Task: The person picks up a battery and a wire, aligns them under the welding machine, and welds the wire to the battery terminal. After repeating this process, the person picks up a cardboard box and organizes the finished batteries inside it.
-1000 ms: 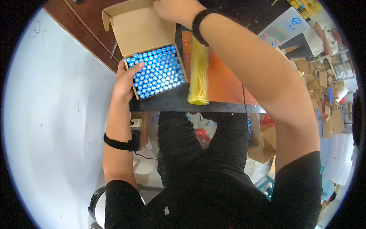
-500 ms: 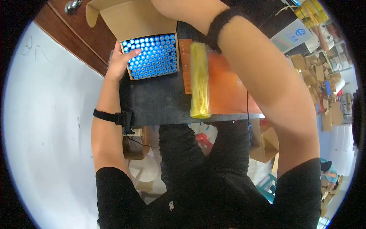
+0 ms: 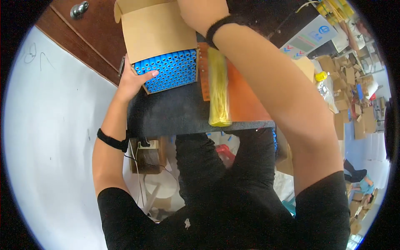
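A cardboard box is filled with rows of blue cylindrical battery cells. It stands tilted at the far left of the dark table, its flap raised. My left hand grips the box's left side, with the thumb lying over the outer cells and the fingers hidden behind the wall. Across the top edge of the picture reaches my right hand, close to the flap's right side. Its fingers are out of sight, so whatever they touch cannot be seen.
Right of the box lie a strip of orange board with holes, a long yellow plastic-wrapped bundle and an orange mat. A white device with a display stands at the far right. A wall borders the left.
The box has tipped further, so the sides of the upper cells show now. My right hand and forearm have shifted left toward the flap. My left hand keeps its hold.
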A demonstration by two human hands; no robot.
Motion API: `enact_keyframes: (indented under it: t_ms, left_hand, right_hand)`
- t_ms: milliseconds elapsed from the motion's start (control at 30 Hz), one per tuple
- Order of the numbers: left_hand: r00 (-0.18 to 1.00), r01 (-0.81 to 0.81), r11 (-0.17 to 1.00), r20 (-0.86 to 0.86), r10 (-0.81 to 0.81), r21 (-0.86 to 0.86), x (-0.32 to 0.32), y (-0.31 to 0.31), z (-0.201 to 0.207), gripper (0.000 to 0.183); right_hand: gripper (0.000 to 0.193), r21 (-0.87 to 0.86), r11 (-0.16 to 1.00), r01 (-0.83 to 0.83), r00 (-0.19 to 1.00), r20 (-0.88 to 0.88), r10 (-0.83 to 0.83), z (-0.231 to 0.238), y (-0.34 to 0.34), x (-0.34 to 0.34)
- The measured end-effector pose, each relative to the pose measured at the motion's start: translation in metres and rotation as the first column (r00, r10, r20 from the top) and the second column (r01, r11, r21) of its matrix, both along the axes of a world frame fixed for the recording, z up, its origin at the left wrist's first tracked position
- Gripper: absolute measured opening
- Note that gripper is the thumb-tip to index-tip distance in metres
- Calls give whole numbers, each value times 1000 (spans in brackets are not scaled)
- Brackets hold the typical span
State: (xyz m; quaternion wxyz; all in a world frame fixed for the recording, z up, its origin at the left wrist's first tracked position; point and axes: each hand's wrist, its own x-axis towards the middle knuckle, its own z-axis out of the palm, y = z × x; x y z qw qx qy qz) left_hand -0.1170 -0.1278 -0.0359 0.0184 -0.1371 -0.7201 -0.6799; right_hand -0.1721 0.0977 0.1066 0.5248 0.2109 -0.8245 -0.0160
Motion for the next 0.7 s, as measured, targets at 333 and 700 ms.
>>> enact_keyframes:
  t_ms: [333,700]
  left_hand:
    - [999,-31,994,13,32,-104,-1,-5,-5,91]
    - [986,-152,977,-37,160,150,12,14,-17,82]
  right_hand:
    - [54,161,888,-430,532,840,105,-27,-2,12]
    - [35,164,821,-547,594,767,243,-48,1,17]
